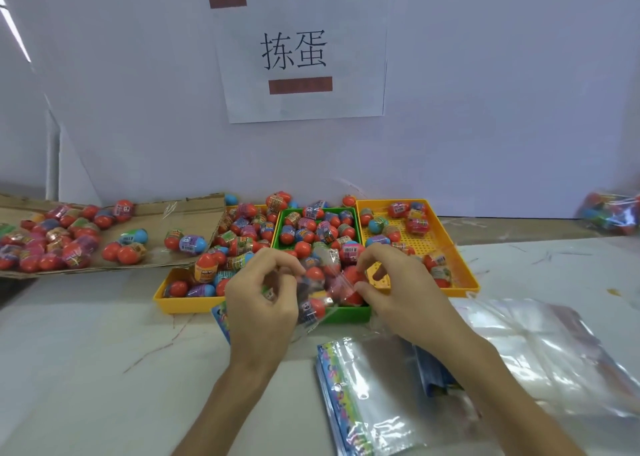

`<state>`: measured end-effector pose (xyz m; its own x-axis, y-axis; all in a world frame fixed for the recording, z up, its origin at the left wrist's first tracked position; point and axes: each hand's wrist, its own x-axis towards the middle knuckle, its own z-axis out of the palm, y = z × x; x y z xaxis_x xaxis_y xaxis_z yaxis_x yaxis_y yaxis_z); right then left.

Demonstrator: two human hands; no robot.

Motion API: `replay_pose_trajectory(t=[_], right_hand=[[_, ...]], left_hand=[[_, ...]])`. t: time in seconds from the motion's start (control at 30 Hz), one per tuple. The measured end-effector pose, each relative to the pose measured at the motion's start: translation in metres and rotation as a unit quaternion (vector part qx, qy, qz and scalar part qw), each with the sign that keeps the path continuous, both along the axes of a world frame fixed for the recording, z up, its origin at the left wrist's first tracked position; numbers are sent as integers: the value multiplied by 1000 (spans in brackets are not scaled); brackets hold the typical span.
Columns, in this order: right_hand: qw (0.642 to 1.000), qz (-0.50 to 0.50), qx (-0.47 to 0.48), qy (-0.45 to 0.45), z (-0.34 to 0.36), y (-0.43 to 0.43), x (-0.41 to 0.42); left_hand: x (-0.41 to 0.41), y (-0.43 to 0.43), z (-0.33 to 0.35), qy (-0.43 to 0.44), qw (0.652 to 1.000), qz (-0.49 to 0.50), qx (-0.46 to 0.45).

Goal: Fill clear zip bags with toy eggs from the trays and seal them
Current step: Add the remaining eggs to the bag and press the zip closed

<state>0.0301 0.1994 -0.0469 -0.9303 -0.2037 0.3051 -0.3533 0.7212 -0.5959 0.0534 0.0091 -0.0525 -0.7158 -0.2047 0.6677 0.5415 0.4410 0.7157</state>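
Spare clear zip bags with rainbow-printed headers lie nearest you. Beyond, above the front of the green plastic tray, your left hand and right hand pinch the mouth of a clear bag of red-capped toy eggs, fingers curled tight. Sealing looks next: press along the zip.

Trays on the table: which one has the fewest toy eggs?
The yellow plastic tray on the right: much of its dotted floor shows bare, while the green middle tray and left yellow tray are crowded with eggs.
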Motion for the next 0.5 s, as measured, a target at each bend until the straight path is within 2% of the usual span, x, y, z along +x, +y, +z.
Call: replay_pose_trajectory(t=[0.2, 0.3, 0.4, 0.5], right_hand=[[999, -17, -34, 9, -2, -1, -2], [987, -39, -142, 68, 4, 3, 2], [960, -17, -270, 67, 13, 3, 7], [954, 7, -294, 53, 16, -3, 12]], left_hand=[[0, 0, 1, 16, 1000, 2, 2], [0, -1, 0, 13, 1000, 0, 3], [-1, -1, -1, 17, 1000, -6, -1], [-1, 0, 0, 28, 999, -16, -10]])
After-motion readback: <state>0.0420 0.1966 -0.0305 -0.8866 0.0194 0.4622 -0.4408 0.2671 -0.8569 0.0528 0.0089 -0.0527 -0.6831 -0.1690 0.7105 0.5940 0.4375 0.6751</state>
